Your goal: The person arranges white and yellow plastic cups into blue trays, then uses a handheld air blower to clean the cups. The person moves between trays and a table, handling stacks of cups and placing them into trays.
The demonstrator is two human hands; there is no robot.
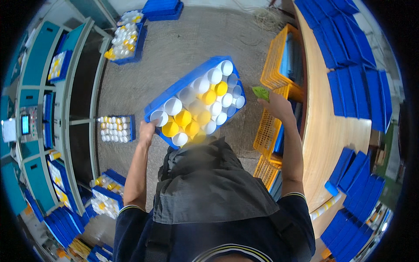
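A blue plastic tray hangs tilted in front of my waist, filled with several rows of white and yellow cylinders. Round open ends face up on many of them, like this yellow cylinder and this white one. My left hand grips the tray at its near left corner, with part of the fingers hidden by the rim. To the right of the tray and apart from it, my right hand pinches a small, flat, bright green piece with dark marks. A blurred smear covers part of the tray's middle.
Blue trays of similar cylinders stand on the floor at left and far left. Beyond them runs a teal-doored machine rack. At right, yellow crates stand under a wooden table bearing stacked blue trays.
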